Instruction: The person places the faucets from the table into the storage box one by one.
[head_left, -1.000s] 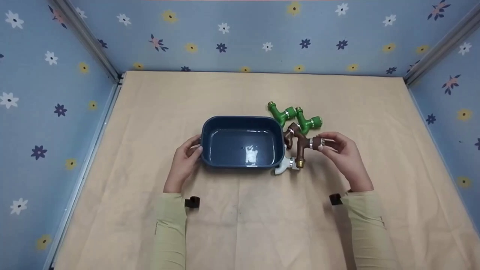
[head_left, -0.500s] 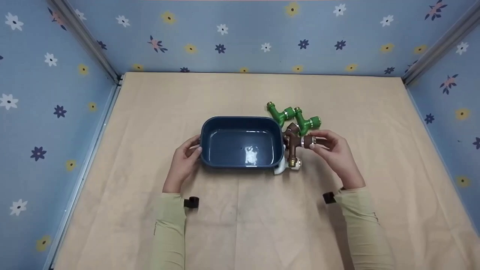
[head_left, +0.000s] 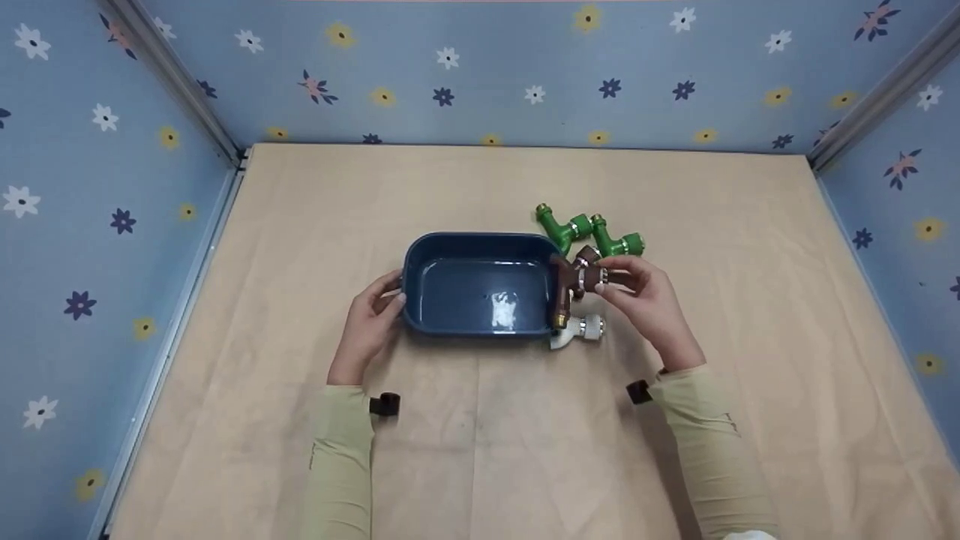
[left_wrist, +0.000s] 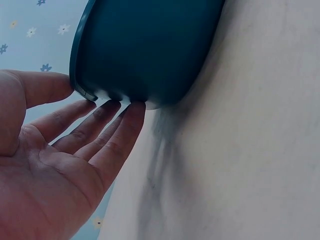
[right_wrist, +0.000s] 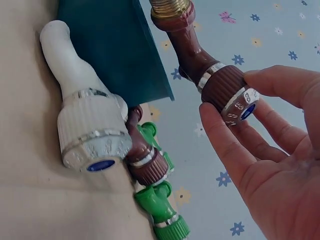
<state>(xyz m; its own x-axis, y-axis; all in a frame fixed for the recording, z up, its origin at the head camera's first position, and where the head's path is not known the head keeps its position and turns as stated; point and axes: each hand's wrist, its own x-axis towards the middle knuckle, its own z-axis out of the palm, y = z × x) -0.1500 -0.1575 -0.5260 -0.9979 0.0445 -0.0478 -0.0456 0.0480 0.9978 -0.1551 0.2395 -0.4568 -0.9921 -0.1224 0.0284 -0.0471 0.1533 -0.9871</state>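
Note:
A dark blue plastic basin [head_left: 484,300] sits on the cloth-covered table, with no objects visible inside. At its left end, my left hand [head_left: 369,322] holds the rim, the thumb at the lip and the fingertips against the outer wall. My right hand [head_left: 645,300] pinches the ribbed knob of a brown tap [right_wrist: 225,90] between thumb and fingers. That tap is raised, its body and brass threaded end over the basin's right rim. Below it, a white tap [right_wrist: 90,100] lies beside the basin's right end.
Another brown tap [right_wrist: 147,160] lies against the basin's right side. Two green taps [head_left: 566,226] lie behind it, near the basin's far right corner. Blue flowered panels [head_left: 495,67] enclose the table [head_left: 300,225] at the back and sides.
My right hand has moved left with the brown tap, from beside the basin to over its right rim. The left hand and basin have stayed in place.

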